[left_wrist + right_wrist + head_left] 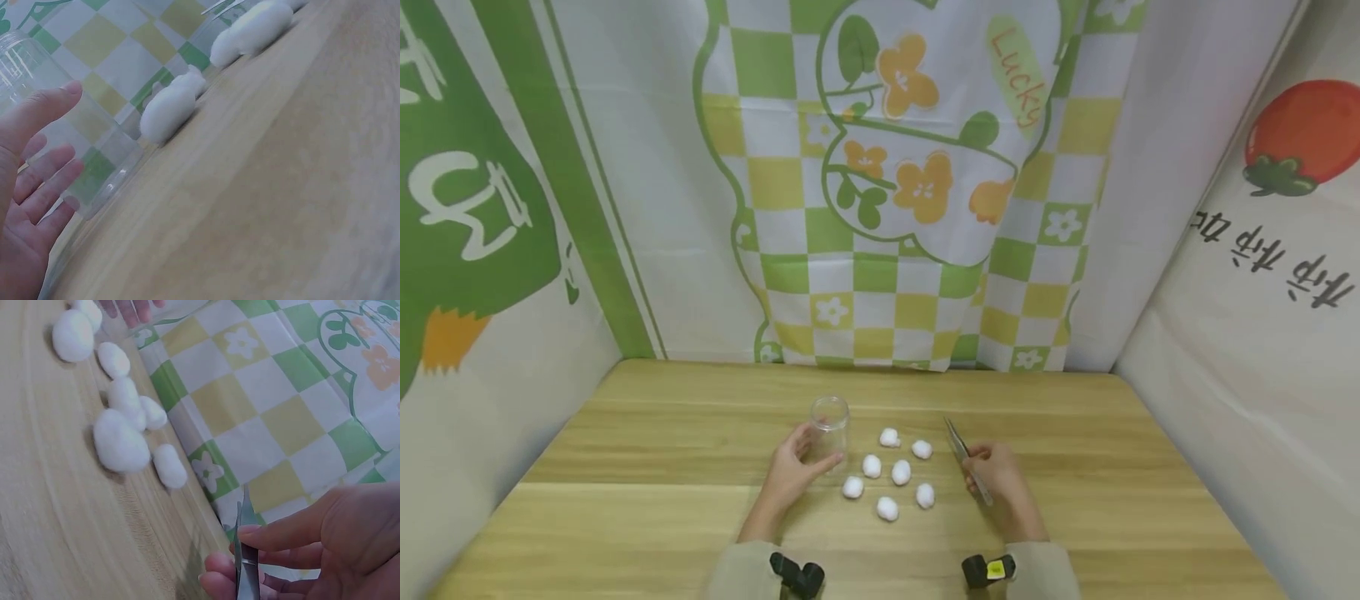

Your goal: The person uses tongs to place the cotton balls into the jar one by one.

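My left hand (793, 467) holds a clear, lidless plastic jar (831, 429) that stands upright on the table. In the left wrist view the thumb (47, 109) lies on the jar's near side, with the other fingers curled round behind it. My right hand (997, 475) pinches a pair of metal tweezers (958, 446) between thumb and fingers. Their tips point away from me, slightly apart with nothing between them, in the right wrist view. Between the hands lie several white cotton balls (901, 472), spread loosely on the wood. Nothing shows inside the jar.
The wooden table (685, 442) runs back to a hanging cloth (880, 275) with green and yellow checks. Printed cloth walls stand at the left (482, 275) and right (1247, 333) sides. A black wrist camera (797, 575) is strapped by each sleeve.
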A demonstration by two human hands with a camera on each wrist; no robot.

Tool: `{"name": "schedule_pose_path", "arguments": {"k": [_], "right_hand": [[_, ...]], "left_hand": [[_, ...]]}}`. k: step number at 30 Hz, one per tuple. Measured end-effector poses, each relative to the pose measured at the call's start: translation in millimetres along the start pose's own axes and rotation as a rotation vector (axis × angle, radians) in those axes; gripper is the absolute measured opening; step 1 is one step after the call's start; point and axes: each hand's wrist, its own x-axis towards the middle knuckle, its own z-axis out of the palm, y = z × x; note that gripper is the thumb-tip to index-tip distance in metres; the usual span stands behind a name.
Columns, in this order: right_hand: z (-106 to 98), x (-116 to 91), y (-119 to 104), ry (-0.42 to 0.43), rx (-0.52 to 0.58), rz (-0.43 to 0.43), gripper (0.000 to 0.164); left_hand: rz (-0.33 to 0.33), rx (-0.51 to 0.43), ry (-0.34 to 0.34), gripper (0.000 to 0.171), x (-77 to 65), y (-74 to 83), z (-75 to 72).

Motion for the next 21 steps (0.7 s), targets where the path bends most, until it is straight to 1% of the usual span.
{"name": "schedule_pose_path", "arguments": {"k": [1, 5, 8, 10, 13, 21], "right_hand": [[-1, 0, -1, -0.012, 0.006, -0.002, 0.022], [-3, -1, -4, -0.056, -0.058, -0.016, 0.019], [-3, -1, -5, -0.088, -0.109, -0.045, 0.019], [-4, -2, -5, -0.111, -0.109, -0.061, 0.02], [-6, -2, -4, -0.119, -0.118, -0.087, 0.02], [-12, -2, 3, -0.114, -0.152, -0.101, 0.022]], "left_hand": [[0.002, 0.001, 0.0, 0.068, 0.6, 1.2, -0.1], [0.014, 0.002, 0.004, 0.066, 1.1, 3.8, -1.6], [0.013, 0.004, 0.012, 0.065, 0.0, 4.1, -3.4], [0.014, 0.005, 0.016, 0.064, -1.4, 4.6, -4.5], [0.021, 0.0, 0.013, 0.066, -2.1, 4.5, -4.7], [0.067, 0.014, 0.017, 0.067, -3.3, 1.0, 1.4]]}}
